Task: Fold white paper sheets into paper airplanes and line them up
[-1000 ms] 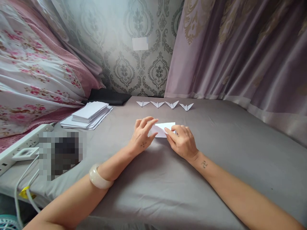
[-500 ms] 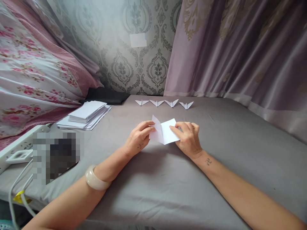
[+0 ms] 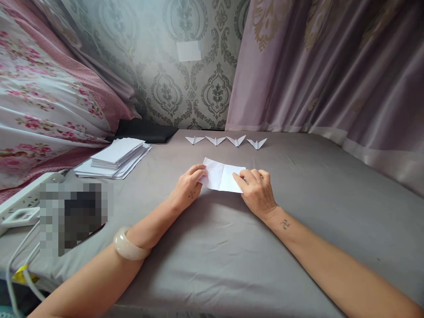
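Observation:
A white sheet of paper [image 3: 221, 177] with a crease down its middle is held between my two hands, just above the grey cloth. My left hand [image 3: 188, 183] pinches its left edge between thumb and fingers. At the right edge, my right hand [image 3: 257, 190] grips the paper, thumb on top and the fingers curled behind. The two halves lie spread in a shallow angle at the crease. Beyond the paper, several folded white paper shapes with pointed wings, such as this folded paper [image 3: 215, 141], stand in a row.
A stack of white paper [image 3: 115, 157] lies at the left, near a black folded item [image 3: 142, 130]. A white power strip [image 3: 31, 194] with cables and a blurred-out object [image 3: 77, 216] sit at the left edge. Curtains [image 3: 298, 66] hang at the right.
The paper's left half has swung down and outward, so the sheet is opened flatter. My left hand has moved slightly left; both hands still hold the paper. The view shifted slightly.

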{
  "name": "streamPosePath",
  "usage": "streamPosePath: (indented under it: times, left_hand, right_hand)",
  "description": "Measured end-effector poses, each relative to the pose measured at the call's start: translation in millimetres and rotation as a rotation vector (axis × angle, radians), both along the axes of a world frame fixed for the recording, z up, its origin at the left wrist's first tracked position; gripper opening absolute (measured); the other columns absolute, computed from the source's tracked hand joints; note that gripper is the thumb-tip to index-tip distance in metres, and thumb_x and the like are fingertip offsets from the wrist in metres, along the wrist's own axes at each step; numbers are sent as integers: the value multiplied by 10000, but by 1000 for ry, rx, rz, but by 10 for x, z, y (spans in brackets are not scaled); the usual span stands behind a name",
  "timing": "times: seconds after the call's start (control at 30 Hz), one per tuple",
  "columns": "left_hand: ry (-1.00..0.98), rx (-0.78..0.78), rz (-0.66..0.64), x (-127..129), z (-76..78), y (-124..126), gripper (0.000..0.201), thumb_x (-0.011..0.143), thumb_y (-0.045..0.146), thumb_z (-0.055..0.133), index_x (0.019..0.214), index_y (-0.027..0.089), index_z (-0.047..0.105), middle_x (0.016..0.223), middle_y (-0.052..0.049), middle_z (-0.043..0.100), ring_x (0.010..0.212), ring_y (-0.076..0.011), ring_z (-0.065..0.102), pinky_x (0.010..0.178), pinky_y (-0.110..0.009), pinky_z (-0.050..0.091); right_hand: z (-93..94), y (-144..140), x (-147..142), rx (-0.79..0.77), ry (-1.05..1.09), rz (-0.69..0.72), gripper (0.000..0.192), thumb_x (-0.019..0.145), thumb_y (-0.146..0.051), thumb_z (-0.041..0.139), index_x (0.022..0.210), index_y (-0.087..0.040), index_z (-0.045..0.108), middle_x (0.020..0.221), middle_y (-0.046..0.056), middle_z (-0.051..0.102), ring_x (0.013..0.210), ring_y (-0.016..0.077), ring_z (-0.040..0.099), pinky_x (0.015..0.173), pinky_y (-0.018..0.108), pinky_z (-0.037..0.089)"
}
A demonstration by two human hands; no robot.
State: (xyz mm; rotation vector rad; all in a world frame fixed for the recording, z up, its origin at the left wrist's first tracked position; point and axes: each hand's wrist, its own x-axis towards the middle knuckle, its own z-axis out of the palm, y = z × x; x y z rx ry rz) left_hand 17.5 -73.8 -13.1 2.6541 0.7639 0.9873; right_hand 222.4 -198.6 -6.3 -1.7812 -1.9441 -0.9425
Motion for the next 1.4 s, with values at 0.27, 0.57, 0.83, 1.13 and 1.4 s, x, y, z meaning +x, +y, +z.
streamPosePath:
  times: [0.27,0.57,0.83,1.13,1.4]
  left_hand:
    - [239,112,-7,-47,-122,117,518,704,-40,380,1081,173,664,1362,-121,500,1350,-316,351,1047,-521,378]
    - [192,53,-244,147,16,-299,204,898,218,510,1033,195,660,1038,-82,660,990,-226,561,891,-368,462]
    - [295,6,-145,119,-63,-185,326,985,265,368,985,216,691,1035,-55,680,948,-197,607,781,-293,495]
    - [215,-80,-144,141,-125,-157,240,944,234,462,972,201,699,1035,-63,667,956,-210,586,807,-309,502]
    - [276,71,-201,122,-45,-199,319,978,223,381,1022,212,697,1004,-74,649,902,-212,544,788,-334,482]
  right_hand:
    - [1,32,-115,-272,-21,14,206,715,16,512,713,-151,632,764,70,571,703,184,400,732,326,252]
    - [23,56,-157,-365,58,-99,118,699,-83,572,755,-127,666,790,101,589,741,209,456,731,361,263]
    - [-8,48,-190,-332,213,15,192,771,-103,520,871,-174,668,967,86,605,863,209,476,795,356,277]
    - [-12,-13,-129,-477,354,80,301,818,-114,468,1023,-201,672,1022,67,608,890,193,506,802,336,328]
    - [-16,-29,-129,-474,255,115,378,847,-86,456,1160,-206,631,1230,101,567,1136,248,445,926,383,319]
